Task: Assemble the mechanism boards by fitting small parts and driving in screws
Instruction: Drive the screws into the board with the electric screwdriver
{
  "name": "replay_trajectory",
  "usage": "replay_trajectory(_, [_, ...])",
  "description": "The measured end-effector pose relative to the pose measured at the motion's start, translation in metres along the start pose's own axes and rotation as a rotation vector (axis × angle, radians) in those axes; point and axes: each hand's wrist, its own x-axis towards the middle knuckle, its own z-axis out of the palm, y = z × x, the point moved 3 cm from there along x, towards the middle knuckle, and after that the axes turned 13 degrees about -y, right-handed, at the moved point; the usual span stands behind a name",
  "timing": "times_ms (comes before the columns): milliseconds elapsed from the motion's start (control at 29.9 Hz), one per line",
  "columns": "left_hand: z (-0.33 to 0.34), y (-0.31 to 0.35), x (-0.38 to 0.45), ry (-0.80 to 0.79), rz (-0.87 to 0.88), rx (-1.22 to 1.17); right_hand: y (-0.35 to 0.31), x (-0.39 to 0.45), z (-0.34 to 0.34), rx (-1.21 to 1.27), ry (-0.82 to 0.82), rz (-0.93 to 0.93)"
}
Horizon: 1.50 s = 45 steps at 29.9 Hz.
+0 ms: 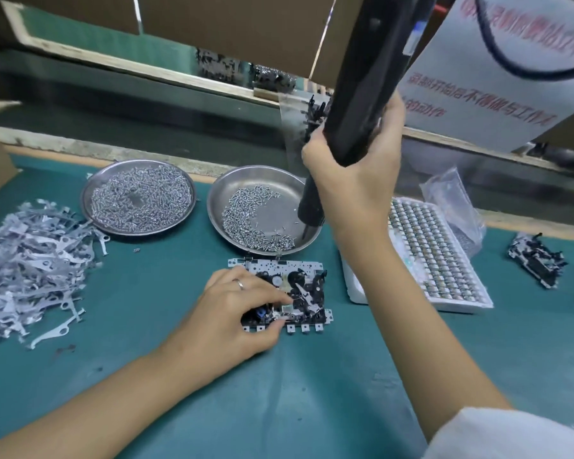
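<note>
step in hand, by judgement: collecting a screw for the mechanism board [280,291], which lies on the green mat [312,392] near centre, just near of the right-hand steel dish [232,193].

right hand [352,173] is wrapped around the black electric screwdriver [358,104], fingers curled tight on the barrel. the bit tip sits low inside the right-hand dish, at its right side, close to the loose screws [246,213]; whether a screw is on the bit cannot be told.

left hand [239,313] rests on the left part of the board, fingers curled, fingertips pinching or pressing a small part at the near edge; which of the two cannot be told.

next move likely calls for bringing the bit across to a hole on the board, upright, while the left hand steadies it.

board condition: pale perforated metal plate, black plastic parts, one blue piece, square tabs along the near edge. flat on mat.
</note>
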Motion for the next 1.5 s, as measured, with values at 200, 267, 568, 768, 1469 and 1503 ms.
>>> replay_trajectory(200, [-0.002,0.001,0.001,-0.016,-0.012,-0.016,0.003,-0.051,-0.002,0.357,-0.027,0.015])
replay_trajectory(267, [-0.001,0.001,0.000,-0.011,-0.005,-0.009,0.005,-0.062,0.000,0.438,-0.031,0.031])
replay_trajectory(568, [-0.002,0.002,0.001,-0.019,0.013,-0.016,0.007,-0.069,0.007,0.488,0.001,0.020])
replay_trajectory(768, [-0.002,0.003,0.000,-0.028,-0.009,-0.014,0.005,-0.069,0.009,0.480,0.007,-0.023])
replay_trajectory(1469, [-0.001,0.004,0.000,-0.018,0.009,0.006,0.006,-0.071,0.013,0.452,0.005,-0.027])
replay_trajectory(1503, [-0.002,0.004,0.000,-0.017,0.015,0.010,0.006,-0.071,0.013,0.444,0.002,-0.028])
